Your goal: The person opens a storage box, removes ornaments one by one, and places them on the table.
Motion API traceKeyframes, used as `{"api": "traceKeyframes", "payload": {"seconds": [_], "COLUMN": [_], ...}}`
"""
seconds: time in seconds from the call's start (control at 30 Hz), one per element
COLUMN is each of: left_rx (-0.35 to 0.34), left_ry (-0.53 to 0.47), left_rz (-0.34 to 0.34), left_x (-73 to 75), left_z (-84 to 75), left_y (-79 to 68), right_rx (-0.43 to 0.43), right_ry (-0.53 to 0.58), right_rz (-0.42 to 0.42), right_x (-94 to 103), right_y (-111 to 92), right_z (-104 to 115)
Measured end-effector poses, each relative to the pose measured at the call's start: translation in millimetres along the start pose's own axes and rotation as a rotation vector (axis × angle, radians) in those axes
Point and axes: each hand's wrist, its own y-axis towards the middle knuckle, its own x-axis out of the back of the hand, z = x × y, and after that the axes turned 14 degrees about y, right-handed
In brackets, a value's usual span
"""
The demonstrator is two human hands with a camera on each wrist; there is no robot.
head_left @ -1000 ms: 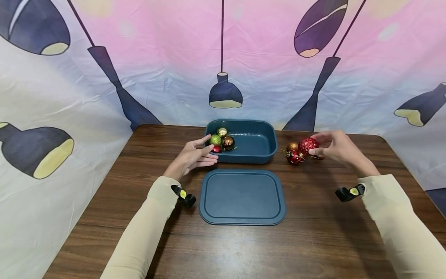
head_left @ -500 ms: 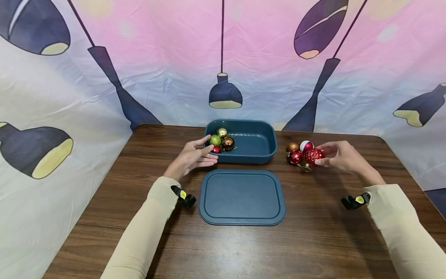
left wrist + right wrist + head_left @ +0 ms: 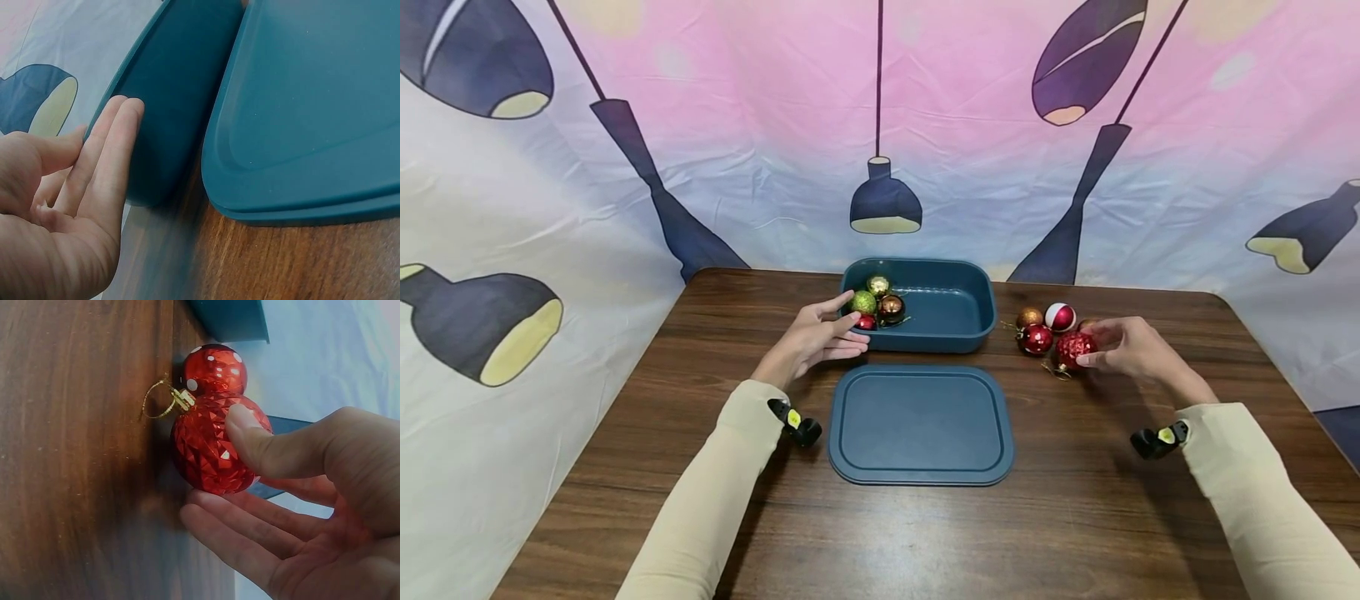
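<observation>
My right hand (image 3: 1131, 347) pinches a red faceted Christmas ball (image 3: 1075, 349) low over the table, thumb on one side and fingers on the other. Its gold cap and string loop point away from the hand in the right wrist view. Close by are a shiny red ball (image 3: 1035, 338), a red-and-white ball (image 3: 1060, 317) and an orange glitter ball (image 3: 1029, 317). At the left end of a dark teal box (image 3: 951, 342), my left hand (image 3: 812, 335) touches the corner with fairly straight fingers. Gold (image 3: 878, 286), green (image 3: 862, 302), brown (image 3: 891, 309) and red (image 3: 866, 322) balls lie inside the box.
A flat teal lid (image 3: 922, 425) lies on the wooden table (image 3: 910, 542) just in front of the box. Another orange ball (image 3: 1087, 326) is partly hidden behind the right hand. A printed cloth (image 3: 790, 200) hangs behind the table.
My right hand has brought the red faceted ball nearer the front of the table, uncovering the red-and-white ball. The left hand and the box stay where they were.
</observation>
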Motion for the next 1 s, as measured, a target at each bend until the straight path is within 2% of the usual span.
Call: {"api": "traceKeyframes", "payload": {"seconds": [0.17, 0.43, 1.0], "left_rx": [-0.001, 0.001, 0.001], "left_ry": [0.003, -0.005, -0.001], "left_rz": [0.001, 0.002, -0.001], "left_x": [0.2, 0.6, -0.1], "left_z": [0.1, 0.9, 1.2], "left_y": [-0.8, 0.1, 1.1], "right_rx": [-0.025, -0.054, -0.056], "right_ry": [0.072, 0.093, 0.063], "right_rz": [0.007, 0.017, -0.018], "right_x": [-3.6, -4.1, -3.0], "right_y": [-0.4, -0.7, -3.4], "right_z": [-1.4, -2.1, 0.5]}}
